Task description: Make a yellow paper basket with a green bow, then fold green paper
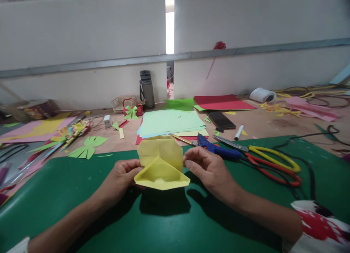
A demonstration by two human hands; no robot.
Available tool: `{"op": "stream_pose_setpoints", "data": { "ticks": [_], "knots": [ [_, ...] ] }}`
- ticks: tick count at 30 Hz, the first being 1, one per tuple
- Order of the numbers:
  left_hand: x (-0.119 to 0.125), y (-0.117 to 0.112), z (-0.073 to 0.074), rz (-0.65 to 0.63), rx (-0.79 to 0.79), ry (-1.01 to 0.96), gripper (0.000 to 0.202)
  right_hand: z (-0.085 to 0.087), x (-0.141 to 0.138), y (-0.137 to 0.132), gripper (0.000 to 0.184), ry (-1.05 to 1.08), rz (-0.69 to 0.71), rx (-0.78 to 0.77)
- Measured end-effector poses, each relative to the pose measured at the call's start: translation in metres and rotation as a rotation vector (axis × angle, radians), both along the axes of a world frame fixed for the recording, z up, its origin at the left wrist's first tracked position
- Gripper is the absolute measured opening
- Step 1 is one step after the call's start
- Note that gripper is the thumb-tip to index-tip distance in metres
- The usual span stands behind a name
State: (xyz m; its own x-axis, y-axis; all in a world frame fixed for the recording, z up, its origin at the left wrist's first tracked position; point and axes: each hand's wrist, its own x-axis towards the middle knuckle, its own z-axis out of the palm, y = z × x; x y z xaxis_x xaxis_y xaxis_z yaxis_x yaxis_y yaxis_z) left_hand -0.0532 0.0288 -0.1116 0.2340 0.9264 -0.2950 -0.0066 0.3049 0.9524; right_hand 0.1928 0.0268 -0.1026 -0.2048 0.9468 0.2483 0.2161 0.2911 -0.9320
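A partly folded yellow paper (160, 162) is held up just above the green mat (82, 194) in the middle of the view. My left hand (123, 176) pinches its left edge with fingers closed. On the other side, my right hand (206, 167) grips the right edge between thumb and fingers. The paper's lower part folds forward into a pointed flap, and its shadow falls on the mat below.
A blue glue gun (216, 147) and yellow and red scissors (262, 160) lie right of my hands. A stack of pale green sheets (171, 122), red paper (222, 101), a dark bottle (147, 89), green paper leaves (87, 147) and paper scraps cover the table behind.
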Motion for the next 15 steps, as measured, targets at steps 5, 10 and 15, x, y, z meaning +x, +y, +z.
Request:
{"op": "stream_pose_setpoints", "data": {
  "ticks": [5,10,15],
  "knots": [
    [0.005,-0.005,0.005,-0.046,0.003,0.056,0.021,-0.002,0.002,0.006,0.034,0.133,0.051,-0.154],
    [0.009,-0.011,0.013,-0.085,0.03,0.062,0.015,0.003,0.0,0.003,0.039,0.116,0.092,-0.153],
    [0.009,-0.013,0.017,-0.143,0.009,0.058,0.013,0.008,-0.007,-0.004,0.021,-0.088,0.05,-0.128]
  ]
}}
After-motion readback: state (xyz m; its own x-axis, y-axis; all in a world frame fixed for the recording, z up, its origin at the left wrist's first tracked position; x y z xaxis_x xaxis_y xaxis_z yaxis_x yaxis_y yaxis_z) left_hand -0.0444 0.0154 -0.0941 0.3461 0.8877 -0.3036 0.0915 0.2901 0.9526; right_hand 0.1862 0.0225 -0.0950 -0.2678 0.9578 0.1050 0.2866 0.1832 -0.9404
